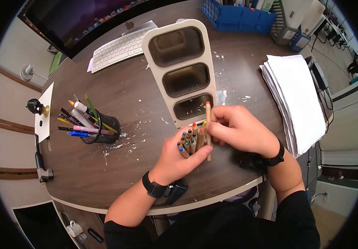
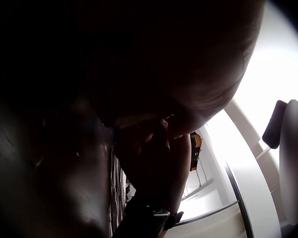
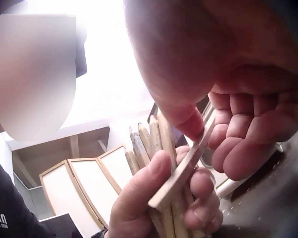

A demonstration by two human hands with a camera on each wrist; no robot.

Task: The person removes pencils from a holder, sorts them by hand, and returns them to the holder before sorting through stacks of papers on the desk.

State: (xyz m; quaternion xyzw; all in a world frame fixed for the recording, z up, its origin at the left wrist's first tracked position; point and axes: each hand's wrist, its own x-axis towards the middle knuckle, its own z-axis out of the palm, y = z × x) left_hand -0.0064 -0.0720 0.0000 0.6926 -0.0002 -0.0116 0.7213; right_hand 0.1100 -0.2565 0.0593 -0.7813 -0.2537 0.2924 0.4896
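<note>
In the head view my left hand (image 1: 171, 159) grips an upright bundle of coloured pencils (image 1: 188, 141), their sharpened tips pointing up in blue, green, red, yellow and dark tones. Between thumb and fingers, my right hand (image 1: 241, 128) pinches a single wooden pencil (image 1: 208, 116) with a reddish tip, held upright along the bundle's right side. The right wrist view shows this pencil (image 3: 181, 173) crossing in front of the bundle, close by the left thumb (image 3: 144, 186). Just beyond the hands lies a pale tray (image 1: 183, 65) with three dark compartments. The left wrist view is mostly dark.
A black mesh cup (image 1: 109, 135) of pens and pencils stands at left. White scraps (image 1: 123, 145) are scattered on the desk (image 1: 141, 182). A paper stack (image 1: 293, 95) lies at right. Behind are a keyboard (image 1: 119, 52), a monitor (image 1: 83, 20) and a blue basket (image 1: 241, 18).
</note>
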